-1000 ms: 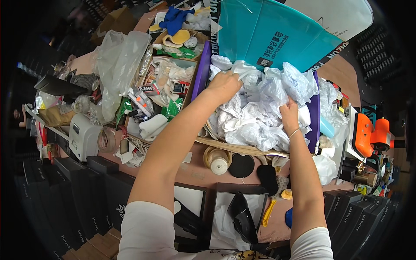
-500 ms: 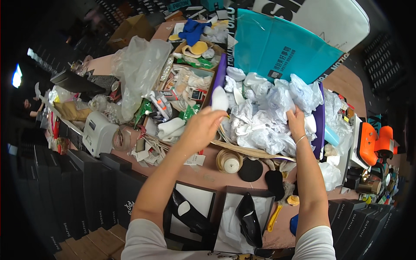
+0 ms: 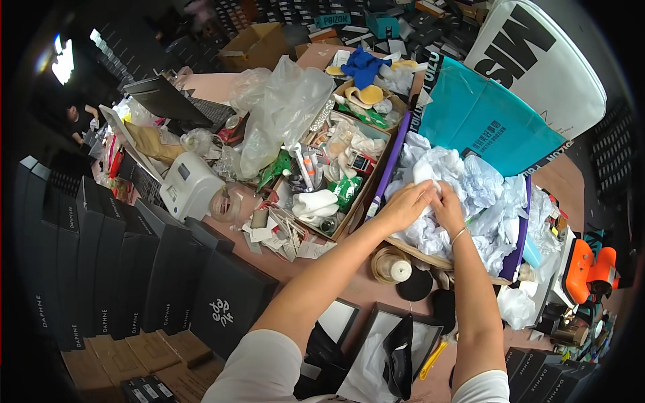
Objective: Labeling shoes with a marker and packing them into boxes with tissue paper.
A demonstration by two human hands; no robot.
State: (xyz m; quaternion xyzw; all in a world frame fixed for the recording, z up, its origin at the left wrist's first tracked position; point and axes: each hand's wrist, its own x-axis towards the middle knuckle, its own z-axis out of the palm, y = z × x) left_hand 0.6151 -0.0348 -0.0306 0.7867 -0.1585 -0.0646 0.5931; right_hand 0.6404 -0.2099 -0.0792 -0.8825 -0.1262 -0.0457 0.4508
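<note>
Both my hands meet above the crumpled white tissue paper heaped in a big purple-edged box. My left hand is closed on a smooth white pad, which sticks up past the fingertips. Against those fingertips, my right hand is closed too; what its fingers grip is hidden. Below my forearms, a black pointed shoe lies on white paper in an open shoe box. Another black shoe is partly covered by my left arm.
A cardboard box of small supplies stands to the left, with a tape roll near the front. Stacked black shoe boxes crowd the left side. An orange tape dispenser sits at right, a label printer at left.
The view has turned left. My left hand has moved right with the white pad, over the paper heap, and now touches my right hand. The right hand no longer reaches into the paper.
</note>
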